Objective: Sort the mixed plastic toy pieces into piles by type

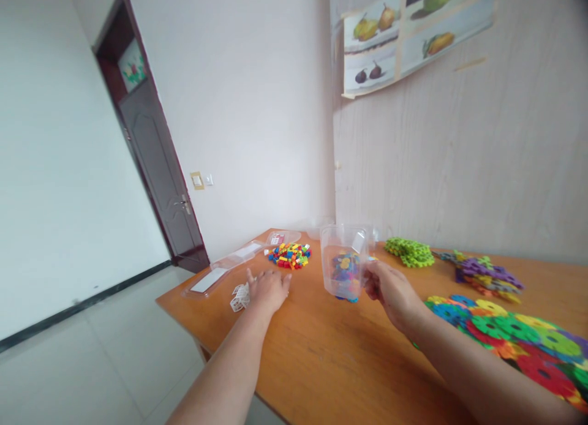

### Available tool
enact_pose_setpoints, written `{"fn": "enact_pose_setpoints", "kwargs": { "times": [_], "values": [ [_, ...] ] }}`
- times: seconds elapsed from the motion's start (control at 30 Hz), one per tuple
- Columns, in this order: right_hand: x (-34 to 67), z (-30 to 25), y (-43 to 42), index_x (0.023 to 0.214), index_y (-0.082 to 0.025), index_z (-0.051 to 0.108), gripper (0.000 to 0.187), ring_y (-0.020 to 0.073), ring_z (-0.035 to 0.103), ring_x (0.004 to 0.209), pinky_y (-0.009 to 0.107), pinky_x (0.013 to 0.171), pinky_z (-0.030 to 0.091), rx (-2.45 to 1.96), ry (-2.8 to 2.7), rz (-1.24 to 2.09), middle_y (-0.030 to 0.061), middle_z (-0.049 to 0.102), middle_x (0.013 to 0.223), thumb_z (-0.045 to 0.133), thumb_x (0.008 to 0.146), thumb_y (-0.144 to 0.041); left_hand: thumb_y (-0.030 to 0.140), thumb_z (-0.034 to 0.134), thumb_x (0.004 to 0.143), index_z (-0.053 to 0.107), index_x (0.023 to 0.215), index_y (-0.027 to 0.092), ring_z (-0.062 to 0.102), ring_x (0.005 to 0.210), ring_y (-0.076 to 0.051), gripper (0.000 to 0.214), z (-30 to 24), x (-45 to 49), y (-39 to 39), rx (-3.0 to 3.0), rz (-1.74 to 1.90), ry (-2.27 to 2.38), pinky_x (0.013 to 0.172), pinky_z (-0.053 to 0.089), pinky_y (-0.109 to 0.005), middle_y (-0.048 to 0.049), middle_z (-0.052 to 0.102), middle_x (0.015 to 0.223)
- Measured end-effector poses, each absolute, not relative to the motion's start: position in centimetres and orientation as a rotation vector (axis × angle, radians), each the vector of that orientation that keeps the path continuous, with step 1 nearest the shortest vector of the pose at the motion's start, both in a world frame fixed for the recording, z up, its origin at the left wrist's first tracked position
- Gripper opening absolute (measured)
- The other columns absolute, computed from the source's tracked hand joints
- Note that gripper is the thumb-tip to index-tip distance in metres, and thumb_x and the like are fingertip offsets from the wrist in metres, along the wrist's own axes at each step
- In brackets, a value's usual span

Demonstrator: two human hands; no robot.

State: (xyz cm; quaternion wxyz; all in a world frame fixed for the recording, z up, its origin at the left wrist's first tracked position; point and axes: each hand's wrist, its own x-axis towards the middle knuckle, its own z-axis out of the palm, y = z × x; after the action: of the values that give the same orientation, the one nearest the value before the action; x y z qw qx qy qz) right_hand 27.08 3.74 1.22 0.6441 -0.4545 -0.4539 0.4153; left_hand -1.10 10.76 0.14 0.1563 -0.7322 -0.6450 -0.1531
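My right hand point(389, 290) grips the side of a clear plastic tub point(343, 261) that stands on the wooden table point(331, 357); coloured plastic pieces show inside it. My left hand point(267, 288) lies flat on the table with fingers stretched out, holding nothing. A small white lattice piece point(239, 297) rests just left of that hand. A pile of small multicoloured bricks point(290, 255) sits beyond the left hand, left of the tub.
Clear plastic lids or trays point(229, 267) lie along the table's left edge. Green snowflake discs point(410, 251), a purple-topped heap point(489, 274) and a large multicoloured spread point(509, 336) fill the right side. A dark door point(156, 161) stands at left; a fruit poster point(413, 33) hangs above.
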Motion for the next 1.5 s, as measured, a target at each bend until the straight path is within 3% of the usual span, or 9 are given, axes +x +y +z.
{"fn": "enact_pose_setpoints", "kwargs": {
  "times": [0.1, 0.47, 0.7, 0.93, 1.2, 1.5],
  "values": [
    [26.9, 1.3, 3.5, 0.07, -0.017, 0.061, 0.029, 0.0118, 0.045, 0.048, 0.026, 0.045, 0.032, -1.054, -1.061, 0.954, -0.0006, 0.054, 0.056, 0.054, 0.083, -0.042, 0.06, 0.033, 0.09, 0.072, 0.094, 0.022, 0.06, 0.105, -0.031, 0.054, 0.2, -0.8, 10.3, -2.118, -0.418, -1.805, 0.11, 0.006, -0.066, -0.0118, 0.07, 0.103],
    [25.1, 1.8, 1.7, 0.08, -0.019, 0.059, 0.029, 0.0151, 0.052, 0.061, 0.028, 0.059, 0.041, -1.08, -1.416, 0.924, -0.0004, 0.057, 0.064, 0.05, 0.088, -0.045, 0.05, 0.042, 0.089, 0.072, 0.089, 0.022, 0.059, 0.103, -0.031, 0.04, 0.1, -1.7, 11.2, -2.055, -0.411, -1.84, 0.109, 0.002, -0.068, -0.0103, 0.071, 0.101],
    [24.0, 1.2, 0.5, 0.092, -0.02, 0.059, 0.016, 0.0197, 0.056, 0.086, 0.033, 0.078, 0.046, -1.042, -1.856, 0.559, 0.0048, 0.061, 0.091, 0.047, 0.091, -0.03, 0.047, 0.04, 0.091, 0.072, 0.094, 0.024, 0.056, 0.108, -0.03, 0.039, 0.3, -2.0, 11.1, -2.074, -0.426, -1.885, 0.11, -0.005, -0.067, -0.0097, 0.071, 0.105],
    [23.8, 0.4, 0.7, 0.103, -0.022, 0.058, 0.017, 0.0219, 0.059, 0.088, 0.038, 0.078, 0.051, -1.024, -2.076, 0.331, 0.0091, 0.06, 0.102, 0.045, 0.092, -0.023, 0.049, 0.034, 0.093, 0.072, 0.095, 0.025, 0.055, 0.11, -0.031, 0.044, 0.5, -1.9, 11.1, -2.057, -0.496, -1.927, 0.11, -0.006, -0.066, -0.0097, 0.07, 0.105],
    [23.7, -1.2, 1.4, 0.127, -0.026, 0.054, 0.034, 0.0257, 0.058, 0.112, 0.044, 0.094, 0.051, -1.048, -2.128, 0.13, 0.0121, 0.053, 0.129, 0.044, 0.094, -0.024, 0.036, 0.03, 0.097, 0.068, 0.104, 0.025, 0.045, 0.123, -0.028, 0.04, 2.9, -1.1, 9.5, -1.992, -0.753, -1.958, 0.114, 0.0, -0.061, -0.0087, 0.066, 0.118],
    [23.2, -1.4, 0.4, 0.137, -0.025, 0.045, 0.045, 0.0271, 0.058, 0.116, 0.044, 0.09, 0.055, -1.186, -2.146, -0.116, 0.013, 0.045, 0.142, 0.045, 0.092, -0.02, 0.041, 0.029, 0.099, 0.065, 0.099, 0.026, 0.049, 0.12, -0.026, 0.039, 7.2, 2.0, 7.0, -1.803, -1.339, -1.809, 0.111, 0.017, -0.06, -0.0046, 0.066, 0.117]
  ]
}}
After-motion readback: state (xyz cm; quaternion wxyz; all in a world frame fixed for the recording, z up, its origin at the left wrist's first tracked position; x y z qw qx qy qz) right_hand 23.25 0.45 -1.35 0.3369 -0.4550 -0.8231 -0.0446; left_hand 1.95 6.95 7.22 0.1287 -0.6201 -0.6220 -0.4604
